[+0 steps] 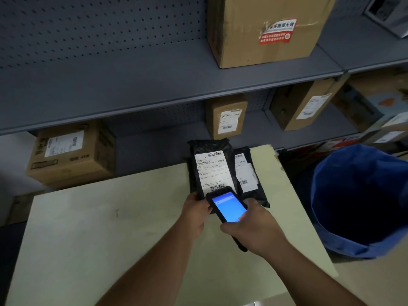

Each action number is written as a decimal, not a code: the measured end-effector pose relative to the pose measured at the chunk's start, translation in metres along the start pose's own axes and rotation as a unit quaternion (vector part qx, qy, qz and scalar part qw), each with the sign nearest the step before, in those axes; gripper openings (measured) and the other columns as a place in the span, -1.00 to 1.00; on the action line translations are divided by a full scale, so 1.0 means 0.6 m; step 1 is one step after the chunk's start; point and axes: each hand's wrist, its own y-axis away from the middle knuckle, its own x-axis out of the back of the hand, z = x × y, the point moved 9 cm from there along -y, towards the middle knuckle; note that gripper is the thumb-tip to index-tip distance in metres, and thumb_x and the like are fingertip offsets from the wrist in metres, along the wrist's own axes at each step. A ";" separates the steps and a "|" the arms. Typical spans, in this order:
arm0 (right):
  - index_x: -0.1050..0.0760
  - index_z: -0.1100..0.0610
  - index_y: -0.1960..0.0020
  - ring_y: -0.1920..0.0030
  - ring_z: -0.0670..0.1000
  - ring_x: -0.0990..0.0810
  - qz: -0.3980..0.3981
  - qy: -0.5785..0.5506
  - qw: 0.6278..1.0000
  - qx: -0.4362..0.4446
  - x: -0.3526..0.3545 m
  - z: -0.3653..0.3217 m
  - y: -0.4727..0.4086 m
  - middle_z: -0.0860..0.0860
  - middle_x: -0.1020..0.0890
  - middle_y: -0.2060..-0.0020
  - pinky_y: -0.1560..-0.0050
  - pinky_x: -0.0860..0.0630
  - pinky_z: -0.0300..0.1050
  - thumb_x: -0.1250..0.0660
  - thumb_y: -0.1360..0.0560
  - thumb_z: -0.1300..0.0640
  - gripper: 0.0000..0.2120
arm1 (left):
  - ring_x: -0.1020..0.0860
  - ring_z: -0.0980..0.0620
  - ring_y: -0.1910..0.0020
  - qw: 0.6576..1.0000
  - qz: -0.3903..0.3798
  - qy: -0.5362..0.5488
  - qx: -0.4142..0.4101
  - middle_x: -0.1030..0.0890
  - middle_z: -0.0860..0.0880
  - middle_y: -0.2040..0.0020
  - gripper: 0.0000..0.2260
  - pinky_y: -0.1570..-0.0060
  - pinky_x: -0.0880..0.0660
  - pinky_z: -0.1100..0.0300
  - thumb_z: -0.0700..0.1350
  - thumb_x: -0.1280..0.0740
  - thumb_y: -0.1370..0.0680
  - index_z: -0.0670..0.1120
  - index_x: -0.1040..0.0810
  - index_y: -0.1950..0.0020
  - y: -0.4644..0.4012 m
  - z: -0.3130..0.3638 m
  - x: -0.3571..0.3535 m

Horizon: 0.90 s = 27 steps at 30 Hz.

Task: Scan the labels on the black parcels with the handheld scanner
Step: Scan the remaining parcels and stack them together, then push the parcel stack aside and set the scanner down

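Observation:
A black parcel (pixel 210 151) with a white barcode label stands tilted up at the far side of the cream table (pixel 110 228). My left hand (pixel 195 214) grips its lower left corner. Behind it, to the right, a second black parcel (pixel 249 184) with its own white label lies on the table. My right hand (pixel 251 230) holds the handheld scanner (pixel 228 206), whose blue screen is lit. The scanner's top end sits right over the lower barcode of the raised parcel's label.
A blue bin (pixel 362 202) stands right of the table. Grey shelves (pixel 154 85) run behind it, carrying cardboard boxes: a large box (pixel 265 29) on the upper shelf, a box (pixel 70 153) at lower left, others to the right.

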 end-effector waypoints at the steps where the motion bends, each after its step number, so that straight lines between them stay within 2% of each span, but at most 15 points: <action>1: -0.39 0.05 0.00 0.46 0.01 -0.53 0.001 -0.002 1.000 -0.002 0.005 0.006 -0.002 0.01 -0.60 0.26 0.40 -0.50 -0.12 -0.54 -0.31 0.00 -0.59 | -0.76 0.07 0.06 1.000 0.000 0.002 0.002 -0.78 -0.06 -0.09 -0.74 0.22 -0.62 0.31 -0.31 -0.36 -0.61 -0.16 -0.68 -0.27 -0.004 -0.004 -0.008; 5: -0.40 0.05 -0.01 0.45 0.01 -0.53 -0.001 -0.006 1.000 -0.008 0.021 0.021 -0.009 0.01 -0.58 0.25 0.42 -0.49 -0.14 -0.54 -0.33 0.02 -0.61 | -0.75 -0.01 -0.09 1.000 0.011 0.016 0.016 -0.76 -0.08 -0.17 -0.68 0.15 -0.64 0.27 -0.30 -0.40 -0.59 -0.16 -0.63 -0.34 -0.018 -0.018 -0.030; 9: -0.41 0.08 -0.01 0.45 0.02 -0.53 0.003 -0.018 1.000 -0.013 0.035 0.035 -0.014 0.02 -0.59 0.24 0.43 -0.49 -0.13 -0.54 -0.34 0.04 -0.61 | -0.72 0.01 -0.08 0.999 0.019 0.029 0.029 -0.74 -0.10 -0.18 -0.69 0.10 -0.62 0.27 -0.35 -0.37 -0.59 -0.17 -0.63 -0.31 -0.024 -0.025 -0.047; 13: -0.41 0.06 -0.03 0.44 0.01 -0.55 0.006 -0.017 1.000 -0.017 0.044 0.045 -0.018 0.03 -0.61 0.23 0.43 -0.51 -0.13 -0.55 -0.34 0.03 -0.61 | -0.72 -0.02 -0.11 0.999 0.015 0.032 0.040 -0.74 -0.12 -0.19 -0.68 -0.05 -0.62 0.17 -0.35 -0.39 -0.58 -0.17 -0.63 -0.32 -0.030 -0.034 -0.060; 18: -0.43 0.04 -0.05 0.46 0.02 -0.57 0.007 -0.024 0.999 -0.023 0.050 0.058 -0.020 0.11 -0.69 0.18 0.40 -0.55 -0.09 -0.53 -0.33 0.04 -0.61 | -0.71 0.03 -0.04 0.999 0.014 0.011 0.049 -0.74 -0.08 -0.11 -0.72 0.07 -0.61 0.26 -0.34 -0.35 -0.60 -0.17 -0.64 -0.29 -0.031 -0.034 -0.072; 23: -0.43 0.02 -0.05 0.47 0.01 -0.57 0.006 -0.028 0.999 -0.021 0.050 0.061 -0.018 0.10 -0.70 0.18 0.38 -0.58 -0.08 -0.53 -0.31 0.03 -0.60 | -0.68 0.08 -0.05 0.998 0.020 0.011 0.062 -0.72 -0.06 -0.16 -0.78 0.11 -0.60 0.32 -0.27 -0.33 -0.65 -0.11 -0.64 -0.25 -0.024 -0.033 -0.076; 27: -0.41 0.03 -0.06 0.47 0.00 -0.56 0.008 -0.017 1.000 -0.016 0.047 0.056 -0.015 0.05 -0.66 0.22 0.41 -0.52 -0.12 -0.53 -0.34 0.04 -0.61 | -0.68 0.11 -0.04 0.998 0.026 0.024 0.055 -0.74 -0.01 -0.10 -0.80 0.15 -0.58 0.34 -0.21 -0.34 -0.65 -0.08 -0.66 -0.24 -0.015 -0.025 -0.069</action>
